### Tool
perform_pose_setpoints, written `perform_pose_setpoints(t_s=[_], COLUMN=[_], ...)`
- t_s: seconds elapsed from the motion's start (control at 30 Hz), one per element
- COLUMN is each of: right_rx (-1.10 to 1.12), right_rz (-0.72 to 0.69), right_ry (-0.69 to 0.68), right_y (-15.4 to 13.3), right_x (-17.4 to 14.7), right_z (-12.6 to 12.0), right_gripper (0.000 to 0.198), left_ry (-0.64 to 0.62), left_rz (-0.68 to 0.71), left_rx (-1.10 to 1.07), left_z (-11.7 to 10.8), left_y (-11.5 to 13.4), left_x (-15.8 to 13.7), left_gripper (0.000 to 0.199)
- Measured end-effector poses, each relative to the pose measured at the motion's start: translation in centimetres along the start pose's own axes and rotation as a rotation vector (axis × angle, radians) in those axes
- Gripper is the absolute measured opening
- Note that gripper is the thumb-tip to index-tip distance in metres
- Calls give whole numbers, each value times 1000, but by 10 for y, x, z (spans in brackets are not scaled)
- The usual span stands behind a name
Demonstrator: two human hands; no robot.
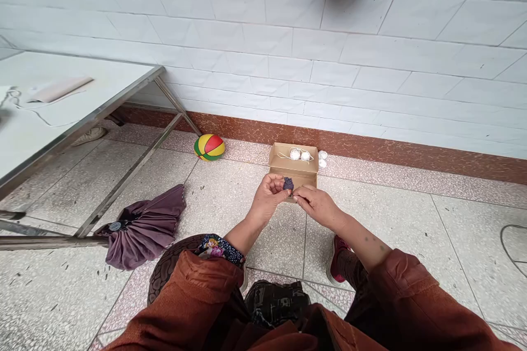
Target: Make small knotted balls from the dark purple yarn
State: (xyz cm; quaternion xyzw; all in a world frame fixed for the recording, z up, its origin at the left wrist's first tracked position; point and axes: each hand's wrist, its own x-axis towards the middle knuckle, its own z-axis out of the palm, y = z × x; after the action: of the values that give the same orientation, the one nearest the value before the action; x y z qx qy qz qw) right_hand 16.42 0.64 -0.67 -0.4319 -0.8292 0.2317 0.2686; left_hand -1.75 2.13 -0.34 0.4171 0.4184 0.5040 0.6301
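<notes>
My left hand [269, 196] is closed round a small dark grey-purple bunched piece [288, 184], perhaps of cloth or yarn; its exact kind is too small to tell. The fingers of my right hand [316, 204] pinch together at the lower right edge of that piece, and whatever lies between them is hidden. Both hands are over the front of an open cardboard box [276, 160] on the floor. In the back part of the box lie two white round pieces [295, 154] with thin pale strands. Small clear or white round items [323, 156] sit just right of it.
A table [123, 74] with a metal frame stands at the left, holding a folded pale item [61, 89]. Near its legs are a striped ball [209, 147] and a folded purple umbrella [144, 225]. A tiled wall [247, 38] rises behind; a cable [507, 247] lies far right.
</notes>
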Motion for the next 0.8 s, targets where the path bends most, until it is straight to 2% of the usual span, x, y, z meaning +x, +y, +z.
perform_pose_setpoints(t_s=[0.17, 0.27, 0.33, 0.47, 0.53, 0.67, 0.8], right_rx=[33, 36, 22, 46, 72, 65, 33], right_rz=[-106, -116, -85, 44, 80, 79, 34], right_ry=[-36, 8, 53, 114, 104, 65, 54], right_y=[-7, -6, -2, 5, 6, 5, 3], right_x=[-2, 0, 2, 6, 6, 3, 0], right_z=[-7, -13, -17, -20, -17, -6, 0], right_gripper=[12, 12, 14, 14, 14, 15, 14], left_ry=[3, -69, -145, -284, -302, -201, -92], left_rz=[68, 102, 111, 92, 52, -2, -3], left_rx=[315, 495, 527, 335, 181, -16, 8], left_z=[-2, 0, 3, 7, 7, 5, 1], left_y=[-5, -7, -7, -1, 3, 5, 1], left_x=[2, -2, -5, -9, -9, -8, -4], left_gripper=[47, 50, 51, 51, 51, 51, 48])
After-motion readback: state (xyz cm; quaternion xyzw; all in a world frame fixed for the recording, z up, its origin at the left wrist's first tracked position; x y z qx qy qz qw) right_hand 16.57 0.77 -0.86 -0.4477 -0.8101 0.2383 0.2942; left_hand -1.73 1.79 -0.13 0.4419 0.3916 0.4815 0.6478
